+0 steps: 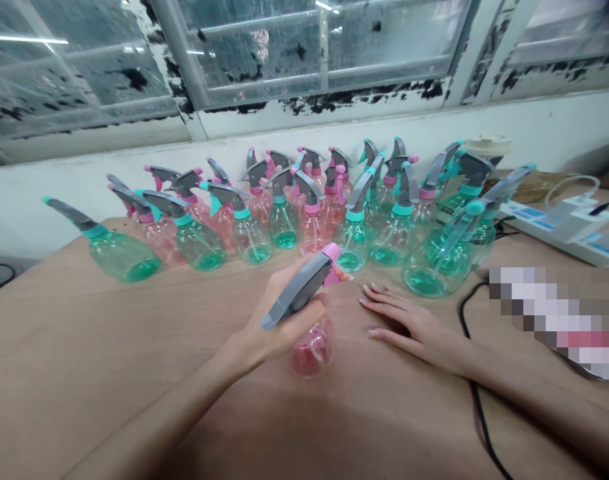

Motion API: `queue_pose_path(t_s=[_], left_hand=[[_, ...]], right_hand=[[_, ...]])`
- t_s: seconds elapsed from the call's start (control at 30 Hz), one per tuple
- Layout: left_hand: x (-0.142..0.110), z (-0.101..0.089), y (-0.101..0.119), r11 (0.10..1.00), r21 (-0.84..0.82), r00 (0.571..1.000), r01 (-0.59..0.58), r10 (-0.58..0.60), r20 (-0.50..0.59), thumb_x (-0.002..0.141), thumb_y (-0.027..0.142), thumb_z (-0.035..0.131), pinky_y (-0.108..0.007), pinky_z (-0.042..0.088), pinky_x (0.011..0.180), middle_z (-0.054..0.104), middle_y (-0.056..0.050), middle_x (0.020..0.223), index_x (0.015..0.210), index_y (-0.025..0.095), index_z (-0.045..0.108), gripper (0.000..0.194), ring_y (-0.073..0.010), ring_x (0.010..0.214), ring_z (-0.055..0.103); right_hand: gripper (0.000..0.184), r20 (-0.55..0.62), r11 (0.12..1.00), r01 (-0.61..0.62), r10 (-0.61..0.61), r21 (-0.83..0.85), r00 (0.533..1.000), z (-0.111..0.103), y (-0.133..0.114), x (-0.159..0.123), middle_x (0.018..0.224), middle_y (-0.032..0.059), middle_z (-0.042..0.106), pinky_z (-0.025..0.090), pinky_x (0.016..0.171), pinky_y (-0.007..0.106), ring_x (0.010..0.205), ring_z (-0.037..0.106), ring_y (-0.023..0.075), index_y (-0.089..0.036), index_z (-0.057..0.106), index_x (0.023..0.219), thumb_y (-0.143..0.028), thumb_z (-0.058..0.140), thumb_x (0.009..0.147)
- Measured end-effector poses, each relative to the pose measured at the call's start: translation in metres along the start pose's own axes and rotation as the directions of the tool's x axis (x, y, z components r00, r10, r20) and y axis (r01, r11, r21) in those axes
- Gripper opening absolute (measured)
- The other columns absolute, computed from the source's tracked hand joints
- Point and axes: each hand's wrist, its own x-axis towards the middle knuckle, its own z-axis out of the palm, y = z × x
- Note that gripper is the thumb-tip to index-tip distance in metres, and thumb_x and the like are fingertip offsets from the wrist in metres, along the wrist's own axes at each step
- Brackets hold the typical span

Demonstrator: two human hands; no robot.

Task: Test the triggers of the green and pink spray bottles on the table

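My left hand point(279, 327) is wrapped round the neck of a pink spray bottle point(311, 350) with a grey trigger head point(298, 291) and pink nozzle; the bottle stands on the wooden table point(84, 360) in front of me. To its right, my right hand point(401, 323) lies flat on the table, fingers stretched out toward the bottle and holding nothing. Just beyond both hands stands a crowd of several spray bottles, some pink point(314, 230) and some teal point(199, 243).
One teal bottle point(119, 253) stands apart at the far left. A black cable point(471, 373) runs along the table by my right forearm. A white power strip point(559, 227) and a lidded cup point(487, 147) sit at the back right. White wall and windows lie behind.
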Motion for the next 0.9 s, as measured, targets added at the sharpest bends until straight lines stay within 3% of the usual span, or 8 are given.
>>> queue_pose_path(t_s=[0.13,0.23,0.53,0.7,0.9], left_hand=[[-0.001,-0.001,-0.002,0.998,-0.048,0.999,-0.031,0.032,0.012,0.079,0.028,0.053,-0.029,0.049,0.067,0.059,0.0,0.076,0.081,0.021,0.058,0.009,-0.0168,0.068,0.057],[-0.001,0.001,-0.004,0.997,-0.073,1.0,-0.011,0.013,0.026,0.081,0.029,0.054,-0.028,0.049,0.066,0.055,0.001,0.071,0.074,0.02,0.053,0.011,-0.0163,0.067,0.057],[0.0,0.006,-0.003,0.994,-0.109,1.0,0.003,-0.001,0.016,0.082,0.033,0.055,-0.025,0.037,0.047,0.049,0.005,0.059,0.105,0.022,0.063,0.027,-0.0116,0.047,0.041],[-0.001,0.007,-0.005,0.977,-0.215,0.999,0.002,0.008,0.048,0.082,0.03,0.057,-0.025,0.044,0.051,0.064,-0.003,0.084,0.116,0.022,0.06,0.035,-0.0116,0.054,0.05],[-0.002,0.006,-0.01,0.985,-0.169,0.998,-0.027,0.036,0.054,0.084,0.035,0.054,-0.025,0.046,0.051,0.06,0.001,0.07,0.116,0.022,0.059,0.034,-0.0123,0.051,0.052]], right_hand=[[0.054,-0.009,1.0,0.014,-0.014,0.007,1.0,0.001,0.0,0.0,0.151,0.0067,0.04,0.028,0.116,0.052,0.141,0.032,0.0272,-0.026,0.047,0.14,-0.051,0.051,0.092],[0.054,-0.018,1.0,0.024,-0.024,0.002,1.0,0.001,0.001,0.0,0.15,0.0064,0.041,0.028,0.115,0.053,0.141,0.033,0.0271,-0.027,0.047,0.14,-0.051,0.051,0.092],[0.056,0.014,1.0,0.008,-0.008,-0.016,1.0,0.0,0.0,0.0,0.152,0.0062,0.038,0.026,0.116,0.051,0.142,0.031,0.0261,-0.025,0.047,0.14,-0.052,0.049,0.092],[0.057,0.004,1.0,0.009,-0.009,-0.012,1.0,-0.001,0.0,0.0,0.152,0.0068,0.038,0.026,0.117,0.049,0.142,0.03,0.0254,-0.023,0.047,0.141,-0.053,0.049,0.092],[0.055,0.012,1.0,0.01,-0.01,-0.017,1.0,-0.001,0.001,0.001,0.151,0.0065,0.039,0.026,0.117,0.051,0.142,0.031,0.0261,-0.025,0.047,0.141,-0.051,0.05,0.092]])
